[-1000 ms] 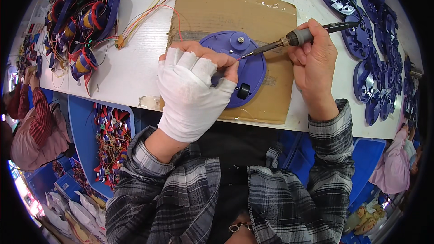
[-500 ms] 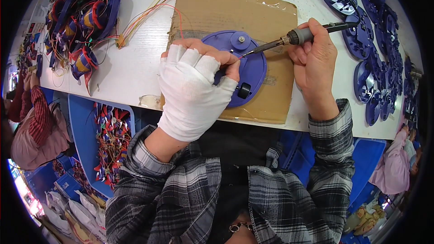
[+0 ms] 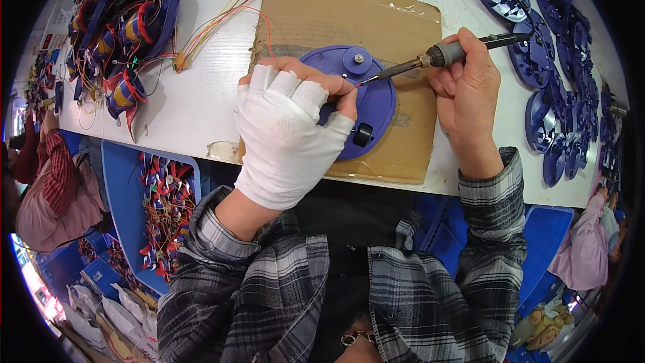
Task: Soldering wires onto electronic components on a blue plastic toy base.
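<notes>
Fingers [image 3: 478, 50] round soldering iron [image 3: 440, 56], slanted leftward

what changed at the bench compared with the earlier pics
Very little: the gloved left hand has shifted slightly to the right at most, and nothing was taken hold of or let go. Unchanged: its fingertips pinch a red wire, the right hand holds the soldering iron with its tip there, and the purple base lies on the cardboard.
</notes>
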The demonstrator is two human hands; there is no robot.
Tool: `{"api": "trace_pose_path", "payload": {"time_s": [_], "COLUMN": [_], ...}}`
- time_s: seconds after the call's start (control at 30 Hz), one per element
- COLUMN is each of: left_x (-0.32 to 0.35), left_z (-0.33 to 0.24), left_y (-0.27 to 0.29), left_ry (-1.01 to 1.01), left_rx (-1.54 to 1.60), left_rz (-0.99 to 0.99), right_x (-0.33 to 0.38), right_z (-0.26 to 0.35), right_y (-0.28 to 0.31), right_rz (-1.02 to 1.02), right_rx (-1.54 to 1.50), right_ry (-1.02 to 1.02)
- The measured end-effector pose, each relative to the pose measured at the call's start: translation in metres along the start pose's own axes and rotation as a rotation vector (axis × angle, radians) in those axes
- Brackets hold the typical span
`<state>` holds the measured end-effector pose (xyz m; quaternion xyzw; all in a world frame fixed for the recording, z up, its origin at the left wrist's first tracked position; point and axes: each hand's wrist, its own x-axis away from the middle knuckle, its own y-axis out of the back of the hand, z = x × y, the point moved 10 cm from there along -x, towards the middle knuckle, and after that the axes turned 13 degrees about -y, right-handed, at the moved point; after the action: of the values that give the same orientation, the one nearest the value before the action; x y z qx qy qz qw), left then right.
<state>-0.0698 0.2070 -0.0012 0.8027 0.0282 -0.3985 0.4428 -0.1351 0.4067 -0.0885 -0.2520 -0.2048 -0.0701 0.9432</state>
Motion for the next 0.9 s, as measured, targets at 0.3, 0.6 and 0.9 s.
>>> {"api": "trace_pose_path", "payload": {"time_s": [0.3,0.6,0.9], "left_x": [-0.001,-0.014,-0.132], "left_z": [-0.001,0.005,0.095], "left_y": [-0.001,0.0,-0.032], "left_ry": [-0.002,0.04,0.018], "left_rx": [-0.008,0.156,-0.327], "left_rz": [0.004,0.112,0.27], "right_x": [-0.003,-0.003,-0.005], "right_z": [-0.001,0.002,0.005], "right_y": [0.004,0.007,0.004], "right_rz": [-0.004,0.006,-0.015], "right_rx": [-0.03,-0.065,-0.069], "right_ry": [-0.018,-0.037,-0.039]}}
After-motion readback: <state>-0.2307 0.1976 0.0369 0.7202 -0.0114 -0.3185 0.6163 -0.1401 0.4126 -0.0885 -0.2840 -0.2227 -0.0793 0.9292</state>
